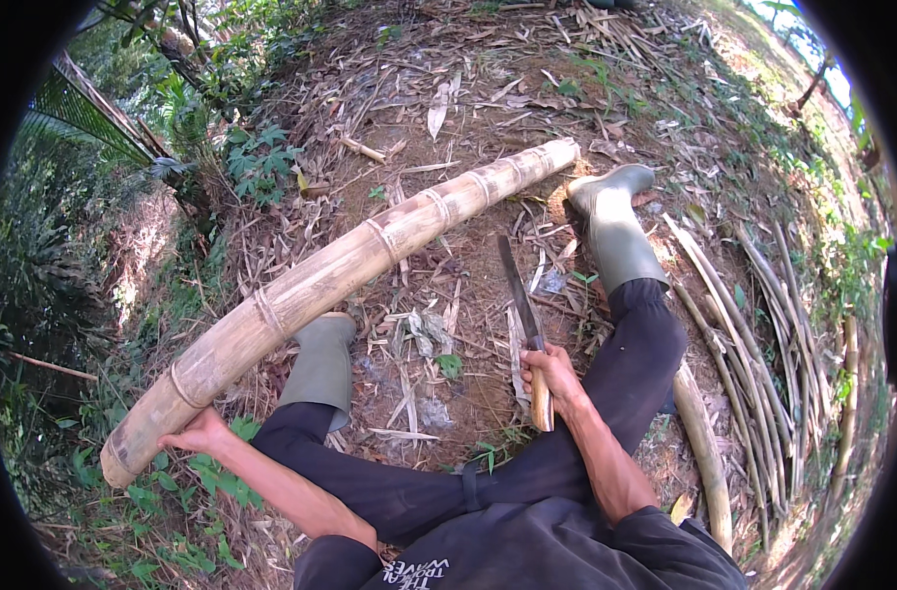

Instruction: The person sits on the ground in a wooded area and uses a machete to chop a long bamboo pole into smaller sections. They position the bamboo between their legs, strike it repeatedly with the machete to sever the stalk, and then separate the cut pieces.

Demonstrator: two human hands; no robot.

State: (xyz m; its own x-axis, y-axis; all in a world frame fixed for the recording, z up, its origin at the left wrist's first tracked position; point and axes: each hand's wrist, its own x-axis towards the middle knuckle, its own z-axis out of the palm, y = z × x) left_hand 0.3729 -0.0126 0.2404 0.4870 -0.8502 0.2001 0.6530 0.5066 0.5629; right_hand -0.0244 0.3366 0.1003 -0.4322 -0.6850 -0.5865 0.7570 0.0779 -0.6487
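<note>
A thick, pale bamboo pole [340, 265] with several ringed joints slants across the ground before me, from the near left to the far middle. Its near end is at my left hand [201, 433], which is closed around the underside of the pole; the fingers beneath are partly hidden. My right hand [554, 379] grips the wooden handle of a machete [518, 285] above my right thigh. The dark blade points away from me and stands apart from the bamboo. The pole's far end lies beside my right boot [615, 221], and its middle passes in front of my left boot [322, 364].
Dry leaves and bamboo scraps [438, 108] litter the sloping ground. On the right lie several thin poles [743, 344] and a thicker pale pole [704, 452]. Green plants and a palm frond [94, 113] grow along the left side.
</note>
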